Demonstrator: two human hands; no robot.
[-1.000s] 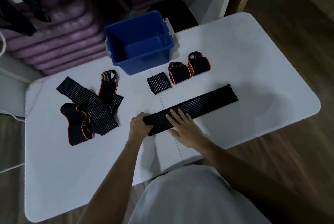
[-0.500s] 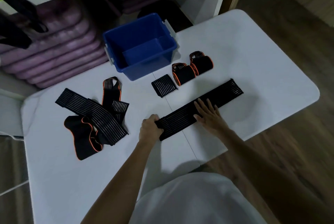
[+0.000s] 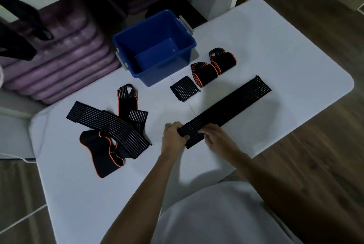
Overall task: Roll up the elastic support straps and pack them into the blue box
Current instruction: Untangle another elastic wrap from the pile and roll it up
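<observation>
A long black ribbed strap [image 3: 232,103] lies flat on the white table [image 3: 275,56], running from the centre toward the right edge. My left hand [image 3: 173,139] grips its near end, and my right hand [image 3: 216,138] curls its fingers over the same end just beside it. The blue box [image 3: 155,46] stands open and empty at the table's far side. In front of it lie a small black rolled strap [image 3: 184,88] and two rolled black-and-orange straps [image 3: 204,73] [image 3: 223,59].
A heap of loose black and orange-trimmed straps [image 3: 110,131] lies on the left of the table. Purple padded mats [image 3: 59,62] are stacked behind the table under a white shelf. Wooden floor shows to the right.
My right hand has slid back along the long strap from its middle to the near end and curled over it beside my left hand. The left hand keeps its grip.
</observation>
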